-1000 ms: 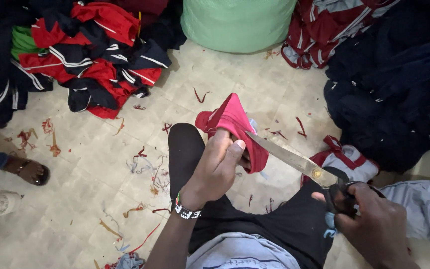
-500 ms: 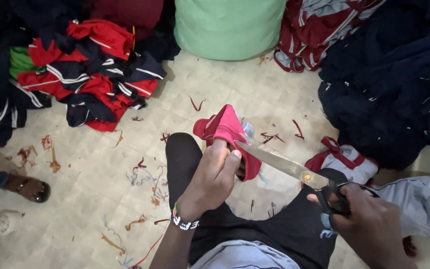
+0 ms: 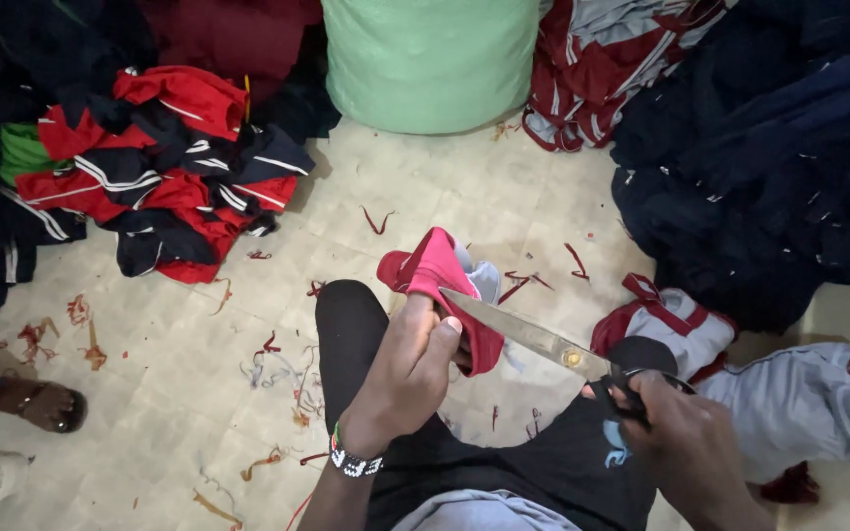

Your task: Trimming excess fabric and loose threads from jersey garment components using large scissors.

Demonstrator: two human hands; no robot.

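Note:
My left hand (image 3: 413, 369) grips a folded red piece of cloth (image 3: 435, 270) with a pale lining, held up over my black-clad knee (image 3: 351, 315). My right hand (image 3: 676, 433) is closed on the black handles of a large pair of steel scissors (image 3: 533, 334). The blades point up and left, and their tip meets the red cloth just by my left thumb. A beaded bracelet (image 3: 356, 462) circles my left wrist.
A heap of red and navy striped garments (image 3: 159, 167) lies at the left, a green sack (image 3: 430, 59) at the top, dark navy cloth (image 3: 769, 147) at the right, and red-and-grey garments (image 3: 700, 339) beside my right knee. Red thread scraps litter the tiled floor. Another person's sandalled foot (image 3: 36, 403) is at the far left.
The scissors' tip has slid further left into the red cloth beside my thumb. My left hand has shifted its grip slightly lower on the fabric.

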